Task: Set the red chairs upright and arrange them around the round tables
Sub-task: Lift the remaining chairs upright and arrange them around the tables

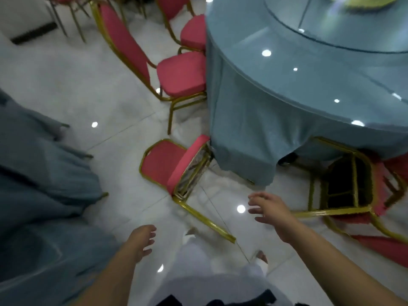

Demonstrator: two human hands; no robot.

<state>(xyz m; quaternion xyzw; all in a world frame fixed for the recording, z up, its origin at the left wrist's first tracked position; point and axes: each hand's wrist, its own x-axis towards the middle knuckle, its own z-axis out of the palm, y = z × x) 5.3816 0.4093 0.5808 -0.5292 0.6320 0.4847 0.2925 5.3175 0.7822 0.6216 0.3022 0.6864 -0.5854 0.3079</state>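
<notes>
A red chair [164, 163] with a gold frame lies on its back on the white floor, its seat against the cloth of the round table [309, 85]. Another tipped red chair [353, 191] lies to the right, partly under the tablecloth. Two red chairs stand upright at the table's left side, the nearer chair [176, 74] and the farther chair [192, 32]. My left hand [142, 241] hangs low with loose fingers, holding nothing. My right hand [271, 208] reaches forward with spread fingers, between the two fallen chairs and touching neither.
A second blue-clothed table [39, 173] fills the left edge. More chair legs [72, 21] stand at the top left. White tiled floor [88, 85] stretches between the two tables. My white trousers and feet show at the bottom centre.
</notes>
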